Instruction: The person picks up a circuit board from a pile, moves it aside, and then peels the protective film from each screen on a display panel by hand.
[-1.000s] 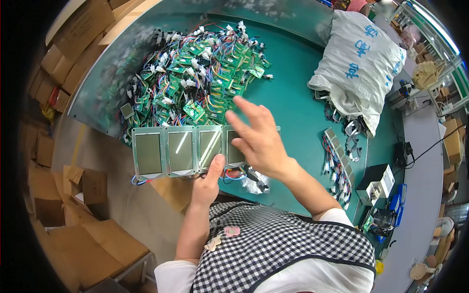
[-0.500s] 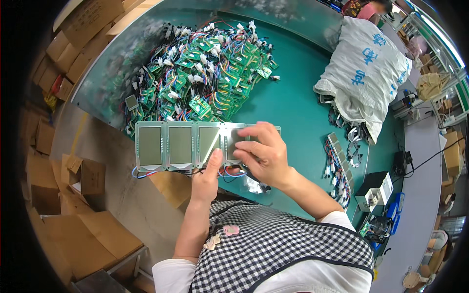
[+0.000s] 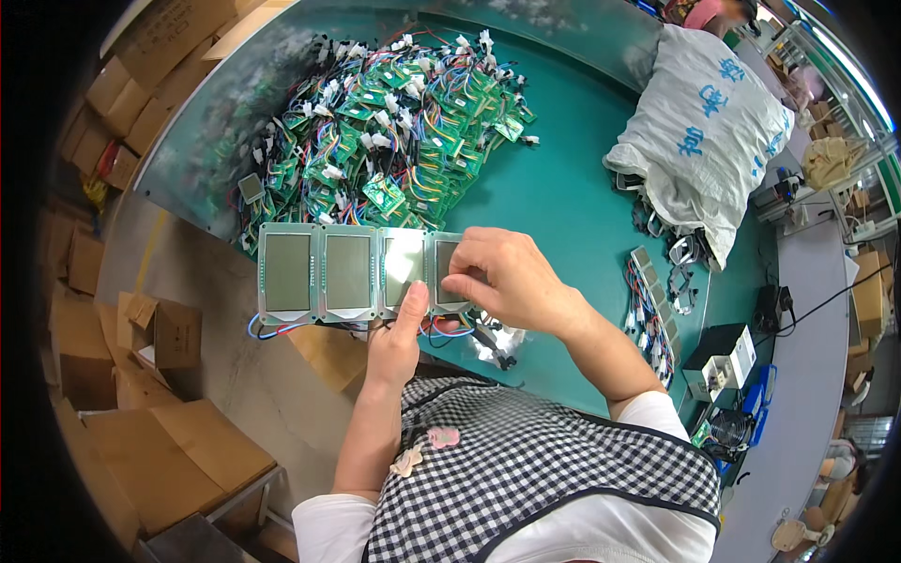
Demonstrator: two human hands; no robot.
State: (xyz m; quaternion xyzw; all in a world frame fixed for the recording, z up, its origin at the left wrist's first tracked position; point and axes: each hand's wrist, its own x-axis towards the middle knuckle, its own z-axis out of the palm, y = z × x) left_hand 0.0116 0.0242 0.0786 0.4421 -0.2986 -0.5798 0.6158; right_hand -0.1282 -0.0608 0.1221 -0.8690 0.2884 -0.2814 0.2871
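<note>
Nearest, the left hand clasped the display strip from below, its thumb on the front; the strip sat toward nine o'clock. The right hand, fingers bent, was at the fourth panel; whether it pinched anything I could not tell. The visible panels stood joined in one row, wires attached below; work at the fourth looked unfinished. At three o'clock lay another wired strip; at eleven, a large board pile remained. Glare blanked the third panel, the right hand covered the strip's far end, and the left fingers were mostly hidden behind.
</note>
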